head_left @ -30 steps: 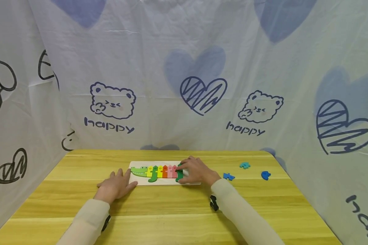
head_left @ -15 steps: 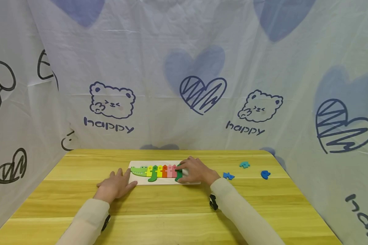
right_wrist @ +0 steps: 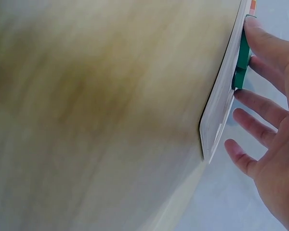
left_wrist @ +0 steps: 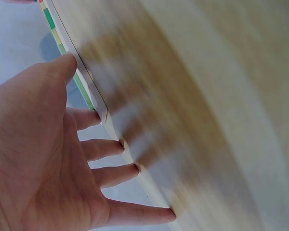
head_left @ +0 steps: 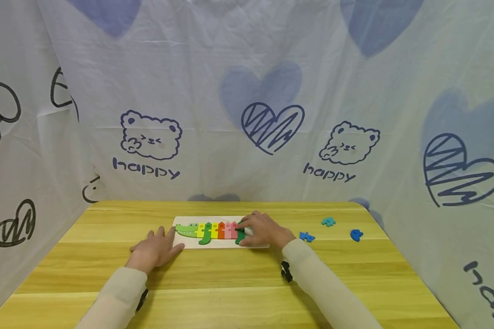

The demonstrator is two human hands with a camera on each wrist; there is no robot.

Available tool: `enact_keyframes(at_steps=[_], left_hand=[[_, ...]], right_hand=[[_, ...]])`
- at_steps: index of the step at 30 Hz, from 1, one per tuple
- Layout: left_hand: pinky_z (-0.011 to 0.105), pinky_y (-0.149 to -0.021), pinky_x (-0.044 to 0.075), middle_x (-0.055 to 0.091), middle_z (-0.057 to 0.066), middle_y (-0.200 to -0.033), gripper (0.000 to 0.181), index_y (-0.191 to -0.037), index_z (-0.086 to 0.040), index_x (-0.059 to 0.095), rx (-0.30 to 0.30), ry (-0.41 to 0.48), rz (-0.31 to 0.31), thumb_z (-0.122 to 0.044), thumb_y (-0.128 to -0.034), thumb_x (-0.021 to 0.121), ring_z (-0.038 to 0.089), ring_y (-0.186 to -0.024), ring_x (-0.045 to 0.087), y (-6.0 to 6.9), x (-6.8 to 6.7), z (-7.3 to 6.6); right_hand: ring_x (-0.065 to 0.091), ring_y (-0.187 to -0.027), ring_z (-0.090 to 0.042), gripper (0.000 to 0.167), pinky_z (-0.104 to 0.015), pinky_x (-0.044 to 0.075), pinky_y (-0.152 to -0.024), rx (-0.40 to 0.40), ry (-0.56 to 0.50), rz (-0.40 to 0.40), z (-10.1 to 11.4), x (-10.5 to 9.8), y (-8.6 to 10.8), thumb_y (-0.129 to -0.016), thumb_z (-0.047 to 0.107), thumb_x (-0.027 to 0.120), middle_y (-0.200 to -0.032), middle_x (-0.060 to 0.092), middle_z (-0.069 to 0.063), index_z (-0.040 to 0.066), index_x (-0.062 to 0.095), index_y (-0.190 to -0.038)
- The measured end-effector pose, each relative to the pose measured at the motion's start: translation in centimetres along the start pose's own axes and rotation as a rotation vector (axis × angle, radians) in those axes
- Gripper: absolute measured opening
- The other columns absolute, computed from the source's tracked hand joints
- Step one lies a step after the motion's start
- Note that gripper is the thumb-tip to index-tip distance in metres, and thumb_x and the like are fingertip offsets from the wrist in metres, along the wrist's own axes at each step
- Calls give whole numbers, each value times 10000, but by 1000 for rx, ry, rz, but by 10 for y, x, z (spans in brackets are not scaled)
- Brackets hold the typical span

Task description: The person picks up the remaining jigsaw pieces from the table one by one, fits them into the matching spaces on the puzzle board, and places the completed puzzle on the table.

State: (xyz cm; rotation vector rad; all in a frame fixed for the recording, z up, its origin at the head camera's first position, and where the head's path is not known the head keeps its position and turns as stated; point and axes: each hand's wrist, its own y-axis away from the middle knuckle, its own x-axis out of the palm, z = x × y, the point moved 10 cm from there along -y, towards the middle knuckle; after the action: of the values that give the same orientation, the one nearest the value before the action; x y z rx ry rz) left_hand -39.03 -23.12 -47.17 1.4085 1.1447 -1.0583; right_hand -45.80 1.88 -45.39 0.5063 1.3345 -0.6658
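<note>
While left grip (head_left: 154,249) spreads at edge of board (head_left: 222,244), right grip (head_left: 262,230) pinching dark-green piece (right_wrist: 243,53), broad tabletop (head_left: 218,297) nearer

r hand (right_wrist: 279,149) grips grn pc (right_wrist: 242,57) | pc on wht brd (right_wrist: 215,121)

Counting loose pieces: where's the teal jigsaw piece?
In the head view, the teal jigsaw piece lies on the yellow wooden table, right of the right hand, farther back than two blue jigsaw pieces.
</note>
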Motion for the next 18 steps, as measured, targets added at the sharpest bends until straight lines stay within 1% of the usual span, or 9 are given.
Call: enact_keyframes(at_steps=[11, 15, 18], left_hand=[[905, -794, 410, 299, 369, -1607, 750, -1601, -37, 330, 2, -6, 2, -555, -1067, 426, 642, -1443, 300, 0, 0, -1], [905, -801, 409, 300, 366, -1609, 749, -1599, -34, 335, 0, -11, 4, -553, -1067, 428, 642, -1442, 302, 0, -1, -1], [907, -802, 407, 299, 369, -1607, 749, -1600, -32, 331, 3, -8, 3, -551, -1068, 427, 642, -1443, 300, 1, -1, -1]], right_hand=[[542, -1274, -299, 535, -520, 463, -1053, 5, -19, 15, 0, 1, 0, -915, 455, 750, -1467, 622, -81, 215, 675, -1387], [542, -1275, -300, 532, -525, 459, -1060, 9, -24, 15, -1, 1, 0, -915, 455, 750, -1475, 615, -86, 216, 677, -1384], [545, -1256, -288, 543, -495, 463, -1050, 6, -21, 13, -2, 2, -1, -919, 481, 740, -1481, 613, -82, 217, 673, -1390]])
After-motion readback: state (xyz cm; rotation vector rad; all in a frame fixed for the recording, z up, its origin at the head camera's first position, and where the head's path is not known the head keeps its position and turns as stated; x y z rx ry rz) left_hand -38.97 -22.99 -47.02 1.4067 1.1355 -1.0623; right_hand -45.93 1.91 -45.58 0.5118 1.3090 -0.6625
